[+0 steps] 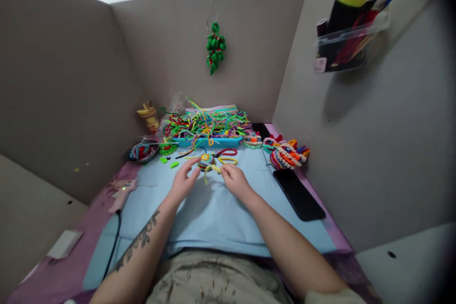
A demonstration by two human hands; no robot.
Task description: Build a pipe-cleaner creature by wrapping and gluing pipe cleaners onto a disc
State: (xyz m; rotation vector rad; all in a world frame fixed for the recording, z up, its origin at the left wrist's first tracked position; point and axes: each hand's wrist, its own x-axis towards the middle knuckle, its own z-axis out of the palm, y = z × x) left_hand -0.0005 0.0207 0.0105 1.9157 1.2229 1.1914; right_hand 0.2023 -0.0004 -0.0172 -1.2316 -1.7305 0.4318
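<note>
My right hand (235, 179) is closed, its fingertips pinching a small pale-yellow coiled piece (216, 169) that looks like pipe cleaner, with a loose end hanging down. Just left of it, a striped multicolour ball (205, 158) with a yellow and orange centre sits on the blue cloth. My left hand (185, 178) has its fingers apart at the ball's left side; whether they touch it I cannot tell. Behind the ball lie a red-handled tool (228, 152) and a yellow-handled tool (228, 161), their working ends partly hidden. Small bright green pieces (174, 165) lie left of the ball.
A blue tray (228, 143) heaped with colourful pipe cleaners (206, 123) stands at the back. Finished-looking woven pieces (287, 154) and a black phone (299, 194) lie right. A pink glue gun (123, 196) and a dark bowl (142, 151) are left. Grey partitions (213, 4) enclose the table.
</note>
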